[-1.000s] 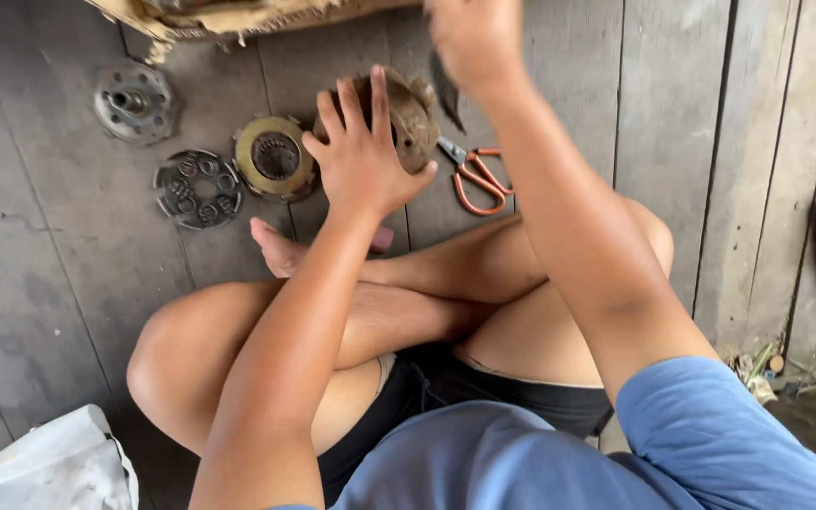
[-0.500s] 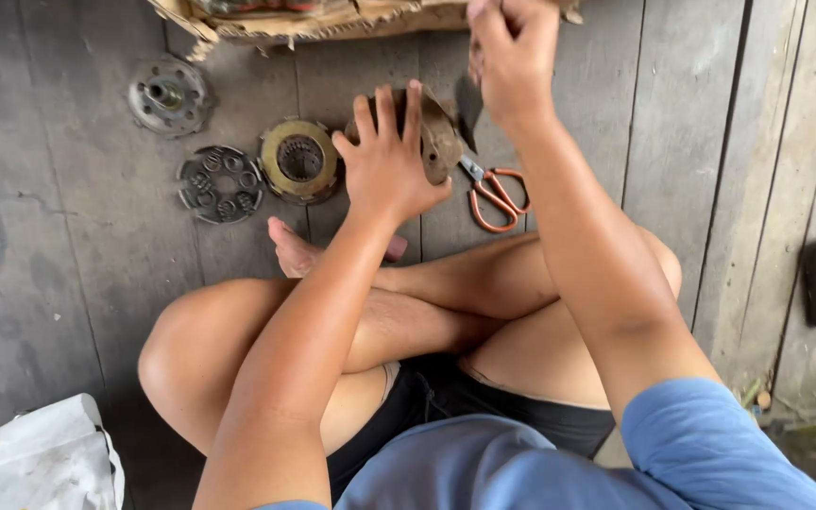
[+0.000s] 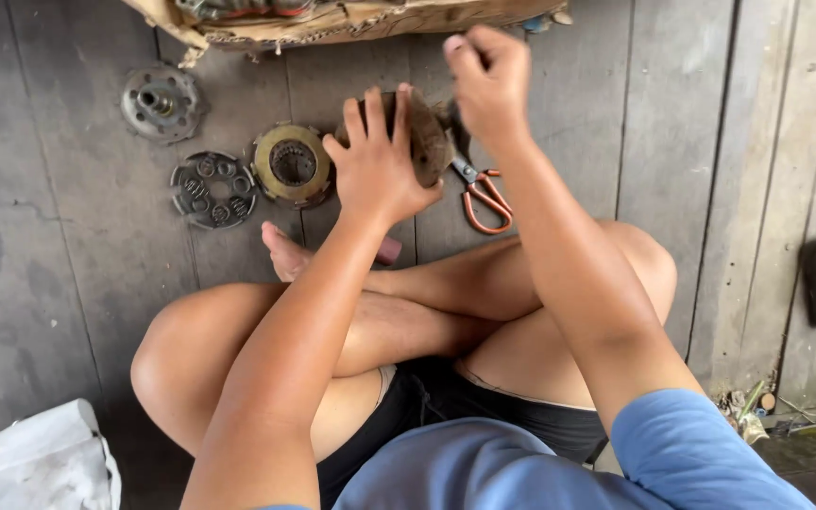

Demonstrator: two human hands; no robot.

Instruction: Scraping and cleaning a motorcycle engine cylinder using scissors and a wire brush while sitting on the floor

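Head view, upper centre: left hand point(image 3: 377, 165) grasps one round rusty metal part point(image 3: 430, 137); right hand point(image 3: 491, 80) clenched above. Three round parts point(image 3: 292, 165) lie upper left; one orange-handled scissors point(image 3: 482, 194) beside.

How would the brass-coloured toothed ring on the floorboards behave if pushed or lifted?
The brass-coloured toothed metal ring looks thick and solid, so probably stiff and heavy for its size. It lies flat on the grey wooden floorboards, so it would likely slide, not roll.
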